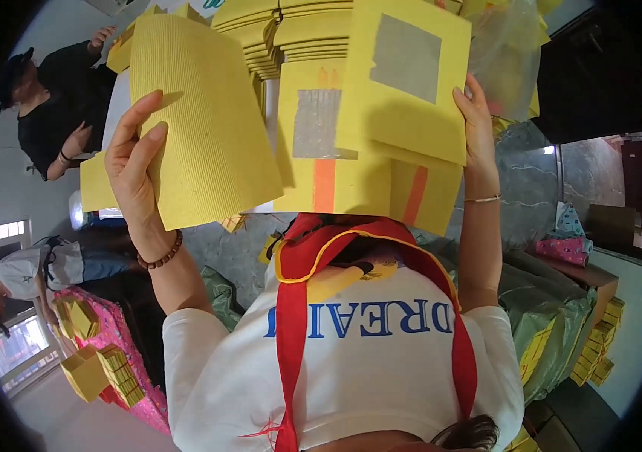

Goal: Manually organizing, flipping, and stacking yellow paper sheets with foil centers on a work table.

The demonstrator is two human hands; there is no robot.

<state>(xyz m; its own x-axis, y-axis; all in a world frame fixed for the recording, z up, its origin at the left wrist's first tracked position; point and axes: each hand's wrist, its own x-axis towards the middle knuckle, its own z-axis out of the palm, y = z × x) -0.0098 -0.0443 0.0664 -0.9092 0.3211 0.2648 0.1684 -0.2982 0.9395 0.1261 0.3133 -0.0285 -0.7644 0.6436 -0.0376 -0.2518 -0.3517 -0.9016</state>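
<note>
the ribbed yellow sheet [208, 128] lies just right of the left hand [136, 154], long axis running away from the body; thumb and index finger sit apart at its edge, any grip behind i cannot tell. the right hand [478, 124] pinches the patched panel [411, 113] by its right edge, overlapping the orange-striped panel [362, 184].

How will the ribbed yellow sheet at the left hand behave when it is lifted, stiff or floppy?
The ribbed yellow sheet would probably bend fairly easily, as it curves beside the left hand. It looks thin, so it is likely light. Its fine ridges may reduce slipping.
</note>
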